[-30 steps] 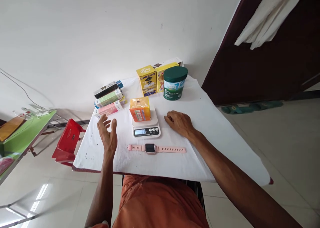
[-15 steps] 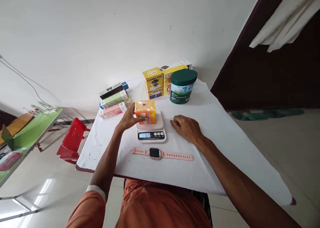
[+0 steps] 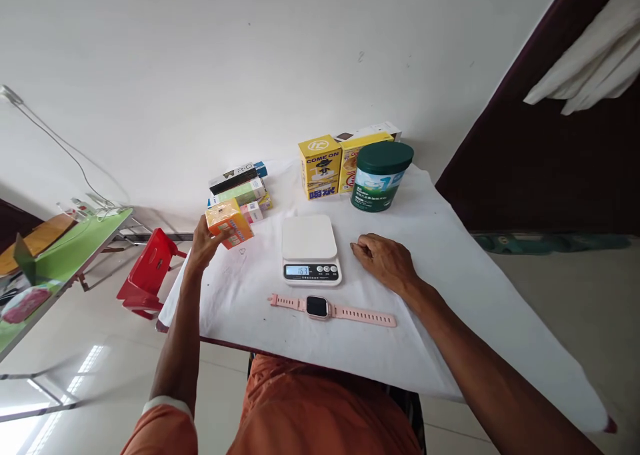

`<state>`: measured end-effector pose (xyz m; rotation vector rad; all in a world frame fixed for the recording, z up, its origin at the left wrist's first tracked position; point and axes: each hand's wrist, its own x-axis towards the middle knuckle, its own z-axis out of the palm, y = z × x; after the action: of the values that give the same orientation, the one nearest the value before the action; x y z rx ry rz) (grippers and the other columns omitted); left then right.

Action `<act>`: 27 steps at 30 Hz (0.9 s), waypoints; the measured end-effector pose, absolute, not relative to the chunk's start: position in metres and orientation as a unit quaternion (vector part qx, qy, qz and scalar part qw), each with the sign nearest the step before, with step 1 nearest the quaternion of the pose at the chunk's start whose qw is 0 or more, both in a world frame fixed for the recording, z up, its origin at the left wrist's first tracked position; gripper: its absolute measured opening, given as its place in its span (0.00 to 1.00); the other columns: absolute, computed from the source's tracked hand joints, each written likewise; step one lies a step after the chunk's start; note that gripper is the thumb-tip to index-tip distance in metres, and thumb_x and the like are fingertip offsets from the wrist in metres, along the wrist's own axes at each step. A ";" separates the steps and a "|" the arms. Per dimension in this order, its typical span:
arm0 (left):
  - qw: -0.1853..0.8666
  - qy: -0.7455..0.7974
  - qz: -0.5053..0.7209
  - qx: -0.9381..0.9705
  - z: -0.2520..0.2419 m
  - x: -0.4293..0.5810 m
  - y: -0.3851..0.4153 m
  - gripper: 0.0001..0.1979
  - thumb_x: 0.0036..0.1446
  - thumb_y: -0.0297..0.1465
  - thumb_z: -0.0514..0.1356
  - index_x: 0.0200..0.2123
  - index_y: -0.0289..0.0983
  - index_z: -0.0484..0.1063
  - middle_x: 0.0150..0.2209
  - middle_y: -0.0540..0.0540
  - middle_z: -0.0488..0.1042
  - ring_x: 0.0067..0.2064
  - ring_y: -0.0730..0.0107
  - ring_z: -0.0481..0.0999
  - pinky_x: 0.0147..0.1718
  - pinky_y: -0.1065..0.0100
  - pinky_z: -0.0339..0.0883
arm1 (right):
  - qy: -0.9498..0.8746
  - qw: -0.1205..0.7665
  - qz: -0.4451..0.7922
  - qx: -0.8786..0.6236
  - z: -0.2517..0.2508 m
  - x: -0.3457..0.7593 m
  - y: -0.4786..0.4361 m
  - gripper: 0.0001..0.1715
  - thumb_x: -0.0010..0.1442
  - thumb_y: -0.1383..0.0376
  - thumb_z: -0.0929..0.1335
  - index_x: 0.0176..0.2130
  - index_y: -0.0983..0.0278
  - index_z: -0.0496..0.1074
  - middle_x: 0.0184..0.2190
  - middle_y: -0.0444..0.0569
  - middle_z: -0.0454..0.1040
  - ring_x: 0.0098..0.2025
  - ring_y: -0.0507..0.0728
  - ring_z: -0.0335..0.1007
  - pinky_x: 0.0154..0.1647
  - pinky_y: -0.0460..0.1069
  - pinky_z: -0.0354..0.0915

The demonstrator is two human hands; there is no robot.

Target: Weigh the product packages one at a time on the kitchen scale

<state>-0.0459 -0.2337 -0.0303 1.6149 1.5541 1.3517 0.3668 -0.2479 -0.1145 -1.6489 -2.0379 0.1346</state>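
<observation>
Single head view – looks forward and down at table [image 3: 430,295] – arm's-reach close, wide-angle

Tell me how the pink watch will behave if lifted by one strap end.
The watch would probably droop: its thin, holed straps lie flat on the table. It is small, so likely light. Pushed, it should slide, not roll.

the packet [image 3: 229,223] is orange and yellow. the scale [image 3: 310,248] is white with a black panel and a pale blue display. the watch [image 3: 318,306] has a pink strap and a black face. the tin [image 3: 381,175] is dark green, the boxes [image 3: 320,166] yellow, the tablecloth [image 3: 440,255] white, the stool [image 3: 150,272] red.
</observation>
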 end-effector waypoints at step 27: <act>-0.036 0.497 0.526 0.689 -0.047 0.015 -0.251 0.23 0.63 0.41 0.61 0.58 0.38 0.67 0.47 0.39 0.73 0.51 0.53 0.74 0.54 0.49 0.70 | -0.559 0.448 0.173 -0.676 -0.059 0.419 -0.225 0.39 0.52 0.42 0.73 0.54 0.62 0.67 0.54 0.58 0.71 0.49 0.63 0.72 0.47 0.56 0.71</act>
<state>0.0148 -0.2514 -0.0471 2.2173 1.5976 1.6921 0.4187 -0.2252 -0.0590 -1.6729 -1.3823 0.4286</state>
